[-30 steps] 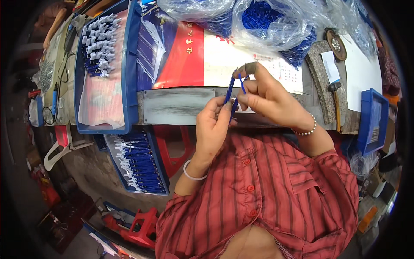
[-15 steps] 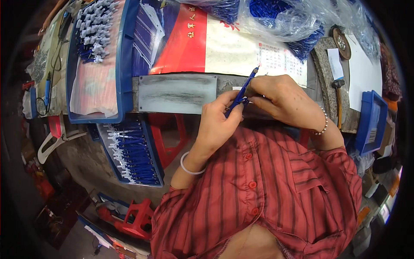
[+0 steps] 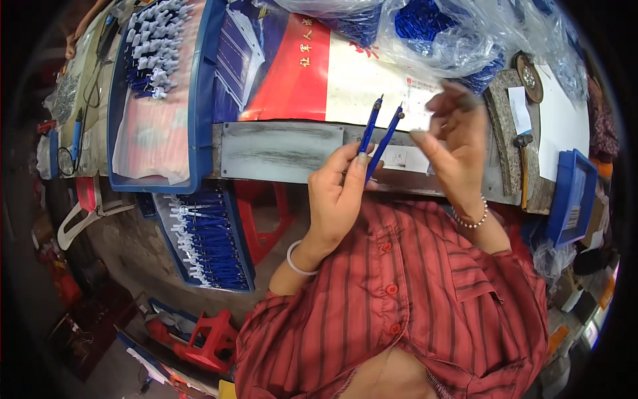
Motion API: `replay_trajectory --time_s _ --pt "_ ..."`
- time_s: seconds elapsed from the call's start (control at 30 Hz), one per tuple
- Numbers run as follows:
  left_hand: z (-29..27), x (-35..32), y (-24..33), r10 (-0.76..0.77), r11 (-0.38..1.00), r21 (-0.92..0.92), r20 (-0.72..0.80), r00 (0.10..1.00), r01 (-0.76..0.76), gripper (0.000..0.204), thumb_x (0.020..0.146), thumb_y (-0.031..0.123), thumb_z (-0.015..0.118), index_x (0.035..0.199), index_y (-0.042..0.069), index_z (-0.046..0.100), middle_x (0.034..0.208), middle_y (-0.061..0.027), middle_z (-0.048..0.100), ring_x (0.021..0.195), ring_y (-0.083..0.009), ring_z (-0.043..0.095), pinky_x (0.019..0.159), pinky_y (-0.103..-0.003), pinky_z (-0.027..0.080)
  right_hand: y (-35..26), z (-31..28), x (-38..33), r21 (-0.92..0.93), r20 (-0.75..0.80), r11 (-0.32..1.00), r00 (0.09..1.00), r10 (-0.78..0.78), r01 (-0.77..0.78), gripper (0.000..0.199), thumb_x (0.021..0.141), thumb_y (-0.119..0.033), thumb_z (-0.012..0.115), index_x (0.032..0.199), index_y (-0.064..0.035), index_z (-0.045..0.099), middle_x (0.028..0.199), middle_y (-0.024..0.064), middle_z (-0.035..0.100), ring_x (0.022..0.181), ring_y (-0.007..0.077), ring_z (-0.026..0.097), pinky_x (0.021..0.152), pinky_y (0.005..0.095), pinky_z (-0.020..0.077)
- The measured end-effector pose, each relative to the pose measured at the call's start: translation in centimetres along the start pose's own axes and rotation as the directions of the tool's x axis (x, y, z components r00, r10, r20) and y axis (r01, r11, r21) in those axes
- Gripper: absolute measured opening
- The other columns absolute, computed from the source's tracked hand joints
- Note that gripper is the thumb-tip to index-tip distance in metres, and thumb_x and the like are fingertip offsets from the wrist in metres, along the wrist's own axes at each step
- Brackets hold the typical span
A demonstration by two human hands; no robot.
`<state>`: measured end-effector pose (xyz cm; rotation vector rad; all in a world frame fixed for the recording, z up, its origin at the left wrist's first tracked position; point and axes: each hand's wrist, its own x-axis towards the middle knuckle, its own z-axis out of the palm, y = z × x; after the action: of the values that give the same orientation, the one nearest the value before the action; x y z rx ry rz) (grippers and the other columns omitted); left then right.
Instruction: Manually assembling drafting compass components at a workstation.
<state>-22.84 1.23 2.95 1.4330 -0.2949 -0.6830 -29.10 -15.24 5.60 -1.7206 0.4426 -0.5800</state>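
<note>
Over the grey metal plate (image 3: pixel 279 149), a blue compass (image 3: pixel 379 136) is being held up.

Its lower end is being pinched by the left hand (image 3: pixel 335 193), with fingers closed around it and its two legs pointing up. The right hand (image 3: pixel 455 143) is being kept just beside it, fingers loosely apart.

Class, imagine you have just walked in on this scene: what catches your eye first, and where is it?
At centre, the left hand holds up a blue compass, its two legs spread, while the right hand hovers open beside it. To the left, a blue tray on the bench holds blue-and-white parts; clear bags of blue pieces lie along the top.
</note>
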Motion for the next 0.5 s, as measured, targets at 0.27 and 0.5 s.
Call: replay_trajectory --time_s 0.27,0.5 --pt "1.6 -0.8 0.6 -0.039 0.999 0.026 0.136 0.99 0.036 0.022 0.096 0.012 0.046 0.108 -0.004 0.054 0.082 -0.0062 0.063 0.064 -0.0075 0.06 0.057 -0.019 0.047 1.3 1.9 -2.3 0.401 0.225 0.776 0.873 0.432 -0.487 0.012 0.083 -0.011 0.065 0.09 -0.0016 0.063 0.083 0.0011 0.063 0.075 0.007 0.057 0.068 0.0216 0.0465" --pt "2.7 -1.6 0.7 0.03 1.0 -0.009 0.183 0.983 -0.028 0.015 0.097 0.012 0.041 0.094 0.0 0.05 0.07 -0.0024 0.057 0.053 -0.0056 0.056 0.047 -0.018 0.043 1.1 2.3 -2.1 0.36 0.121 0.877 0.948 0.294 -0.318 0.017 0.086 -0.018 0.061 0.079 -0.0017 0.062 0.071 0.0005 0.06 0.062 0.0051 0.052 0.056 0.0214 0.0408"
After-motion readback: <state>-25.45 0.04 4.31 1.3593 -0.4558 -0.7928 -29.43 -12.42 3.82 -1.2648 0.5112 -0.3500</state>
